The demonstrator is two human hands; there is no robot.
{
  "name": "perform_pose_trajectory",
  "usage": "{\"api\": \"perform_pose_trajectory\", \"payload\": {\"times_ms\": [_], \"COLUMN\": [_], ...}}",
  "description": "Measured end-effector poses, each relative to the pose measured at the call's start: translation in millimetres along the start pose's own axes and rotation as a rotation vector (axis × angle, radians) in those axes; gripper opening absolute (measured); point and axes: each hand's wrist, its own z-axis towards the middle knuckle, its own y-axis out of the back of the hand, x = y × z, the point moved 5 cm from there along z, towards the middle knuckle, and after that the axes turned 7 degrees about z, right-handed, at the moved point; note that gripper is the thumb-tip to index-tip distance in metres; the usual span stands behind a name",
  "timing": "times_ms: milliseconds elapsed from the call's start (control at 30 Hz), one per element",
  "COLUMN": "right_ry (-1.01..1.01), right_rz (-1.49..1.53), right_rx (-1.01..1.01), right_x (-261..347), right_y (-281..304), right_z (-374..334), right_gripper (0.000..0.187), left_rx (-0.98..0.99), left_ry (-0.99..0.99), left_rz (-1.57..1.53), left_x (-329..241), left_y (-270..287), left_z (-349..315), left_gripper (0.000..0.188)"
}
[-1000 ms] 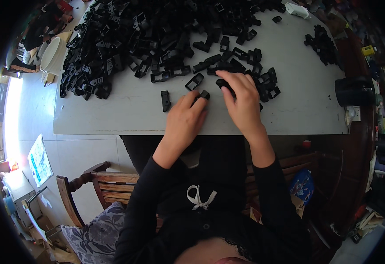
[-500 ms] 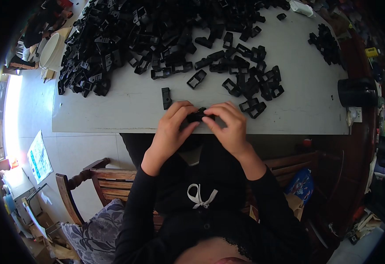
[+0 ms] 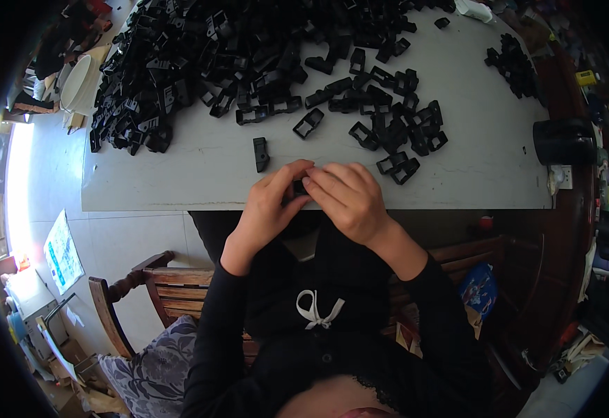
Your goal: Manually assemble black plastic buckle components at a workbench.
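Note:
My left hand (image 3: 268, 205) and my right hand (image 3: 349, 200) meet over the table's near edge, fingers closed together. Between them is a small black plastic part (image 3: 299, 187), mostly covered by the fingers. The left thumb and forefinger pinch it, and the right fingertips press against it from the other side. Just beyond my left hand lies a single black plastic piece (image 3: 260, 155). A black rectangular frame piece (image 3: 308, 123) rests a little farther off. More black frame pieces (image 3: 396, 167) lie beyond my right hand.
A big heap of black plastic parts (image 3: 179, 63) covers the far left of the grey table (image 3: 179, 177). A smaller pile (image 3: 513, 66) sits at the far right, near a black cylindrical object (image 3: 563, 141). Behind me is a wooden bench (image 3: 182, 277) with a patterned cushion (image 3: 154, 369).
My right hand has turned and drawn its fingers in over the black part, so that less of the part shows. The left hand keeps its pinch. Pieces on the table lie as before.

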Motion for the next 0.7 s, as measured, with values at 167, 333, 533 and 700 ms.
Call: {"api": "perform_pose_trajectory", "payload": {"times_ms": [167,333,533,700], "right_ry": [-0.028,-0.193,-0.273,-0.437], "right_rz": [-0.035,0.068,0.276,-0.213], "right_rx": [0.042,0.122,-0.033,-0.074], "right_x": [17.6,12.4,-32.1,-85.5], "right_y": [-16.3,-27.7,10.4,-2.4], "right_z": [-26.3,-37.0,-2.8,46.1], "right_gripper": [0.034,0.042,0.024,0.016], "left_rx": [-0.018,-0.016,-0.031,-0.159], "left_ry": [0.009,0.028,-0.058,0.013], "left_rz": [-0.007,0.052,0.091,0.142], "left_x": [-0.6,0.6,-11.4,-23.7], "left_y": [-1.3,-0.4,1.2,22.3], "left_z": [-0.5,-1.8,-11.9,-30.1], "left_gripper": [0.059,0.059,0.048,0.027]}}
